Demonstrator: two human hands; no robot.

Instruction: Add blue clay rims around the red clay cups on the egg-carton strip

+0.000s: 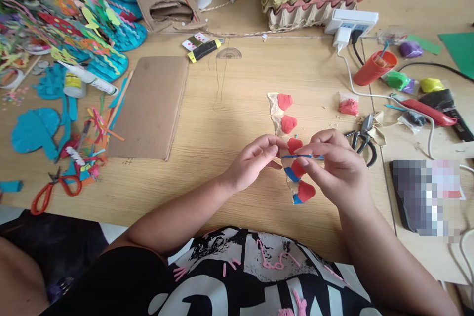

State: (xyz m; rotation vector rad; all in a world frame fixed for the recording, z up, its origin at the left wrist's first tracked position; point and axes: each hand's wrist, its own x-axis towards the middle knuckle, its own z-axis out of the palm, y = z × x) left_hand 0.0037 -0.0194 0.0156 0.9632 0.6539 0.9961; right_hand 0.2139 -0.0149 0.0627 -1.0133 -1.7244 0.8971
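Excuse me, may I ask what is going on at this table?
A person is working on a bumpy strip: the left-hand grip touches its edge while the right-hand grip pinches a thin blue stick over it. The strip carries five red patches, with blue patches beside the two nearest the person.

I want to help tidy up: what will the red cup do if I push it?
The red cup might tip, since it looks tall and narrow. It could then roll, as its sides look round. The thin sticks inside would probably spill, because its top looks open.
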